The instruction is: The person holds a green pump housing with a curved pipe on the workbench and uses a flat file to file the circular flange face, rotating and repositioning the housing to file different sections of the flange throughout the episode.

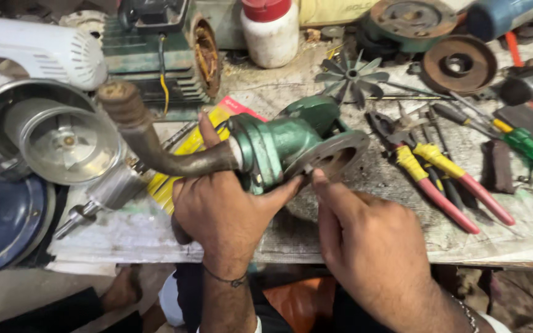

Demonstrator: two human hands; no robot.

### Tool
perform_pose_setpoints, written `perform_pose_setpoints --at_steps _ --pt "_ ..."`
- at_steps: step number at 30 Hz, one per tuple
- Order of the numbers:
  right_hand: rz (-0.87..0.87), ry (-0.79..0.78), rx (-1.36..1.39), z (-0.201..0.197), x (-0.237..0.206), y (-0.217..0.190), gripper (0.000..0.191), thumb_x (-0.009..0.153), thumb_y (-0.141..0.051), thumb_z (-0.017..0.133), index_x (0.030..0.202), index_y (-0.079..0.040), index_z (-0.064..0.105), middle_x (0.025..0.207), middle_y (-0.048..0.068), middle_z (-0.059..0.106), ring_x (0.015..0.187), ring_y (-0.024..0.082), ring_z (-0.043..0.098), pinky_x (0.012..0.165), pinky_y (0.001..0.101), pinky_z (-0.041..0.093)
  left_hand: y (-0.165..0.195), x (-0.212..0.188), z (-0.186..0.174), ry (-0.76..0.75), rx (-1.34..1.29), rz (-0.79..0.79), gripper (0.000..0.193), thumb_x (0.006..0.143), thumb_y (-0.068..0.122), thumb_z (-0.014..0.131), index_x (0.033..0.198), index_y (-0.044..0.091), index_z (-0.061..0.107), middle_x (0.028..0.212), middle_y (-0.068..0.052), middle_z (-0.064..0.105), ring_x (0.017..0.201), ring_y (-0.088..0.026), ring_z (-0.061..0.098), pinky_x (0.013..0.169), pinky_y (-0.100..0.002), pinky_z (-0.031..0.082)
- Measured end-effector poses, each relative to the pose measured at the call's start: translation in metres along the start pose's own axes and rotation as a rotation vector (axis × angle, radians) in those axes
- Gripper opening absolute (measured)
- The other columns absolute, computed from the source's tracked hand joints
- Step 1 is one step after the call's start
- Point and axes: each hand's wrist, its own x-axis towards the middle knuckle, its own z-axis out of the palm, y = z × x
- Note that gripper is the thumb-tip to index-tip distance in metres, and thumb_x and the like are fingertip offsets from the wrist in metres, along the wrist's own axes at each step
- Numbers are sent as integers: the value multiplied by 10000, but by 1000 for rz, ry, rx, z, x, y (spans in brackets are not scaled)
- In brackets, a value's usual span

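Note:
A green cast-metal pump body (288,145) with a round flange lies on the workbench, and a rusty curved pipe (149,139) sticks out of its left end. My left hand (220,209) wraps around the neck where pipe and body meet. My right hand (365,240) reaches to the flange's near rim, its thumb and forefinger pinched on the edge or on a small part there; what they pinch is too small to tell.
Pliers with yellow and red handles (439,179) and a green screwdriver (528,148) lie to the right. A grey fan impeller (350,77), a white bottle (271,34) and rusty discs (458,61) sit behind. Shiny metal housings (57,139) stand at left.

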Motion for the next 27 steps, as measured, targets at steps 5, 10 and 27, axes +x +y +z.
perform_pose_setpoints --at_steps 5,10,27 --pt "4 -34 -146 -7 5 -8 388 846 -147 674 1230 -128 727 686 126 719 501 319 685 470 460 524 -1 0 1 42 45 17 1435 482 720 936 1519 -87 359 958 -131 756 881 -322 725 813 -453 540" --pt "-91 -162 -400 3 -9 14 617 829 -152 658 1444 -118 652 750 95 697 453 290 670 412 427 531 1 2 -1 -25 36 -27 1458 458 733 930 1531 -72 358 852 -99 748 808 -309 724 762 -455 541" --pt "-486 -133 -820 -7 3 0 634 743 -182 631 1335 45 661 674 13 584 479 124 622 375 249 500 -1 5 -6 -3 65 -11 1441 481 785 911 1548 -28 383 796 -93 727 752 -312 718 710 -441 550"
